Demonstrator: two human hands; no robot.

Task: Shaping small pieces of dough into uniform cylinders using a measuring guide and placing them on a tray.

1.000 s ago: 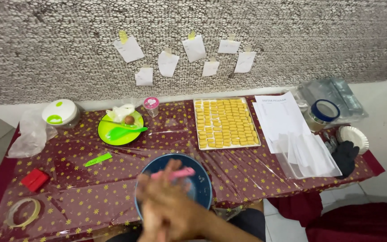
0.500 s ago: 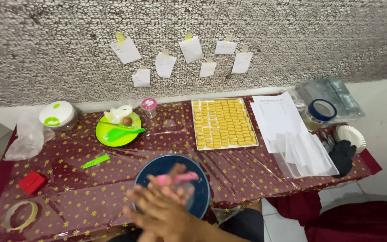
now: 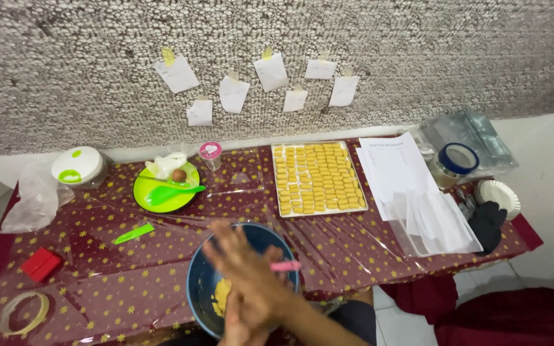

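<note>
1. Both hands are pressed palm to palm over the bowl. The right hand lies on top with fingers stretched out flat; the left hand is under it, mostly hidden. If a bit of dough sits between them, I cannot see it.
2. A pink tool pokes out just past the right hand's fingers; whether a finger grips it or it rests on the bowl's rim I cannot tell.
3. Yellow dough is left in the bowl, low on the side under the hands, so by my reckoning shaping is not over.
4. Beyond the hands, slightly right, the tray looks nearly full of small yellow pieces in rows; little room is left on it.
5. Ahead and left stand the green plate and a green knife, well apart from the bowl.
6. Right of the tray lie the papers, reaching to the table's right edge.
7. The bowl sits at the near edge, almost in the person's lap; open cloth lies to the hands' left and between bowl and tray.
</note>
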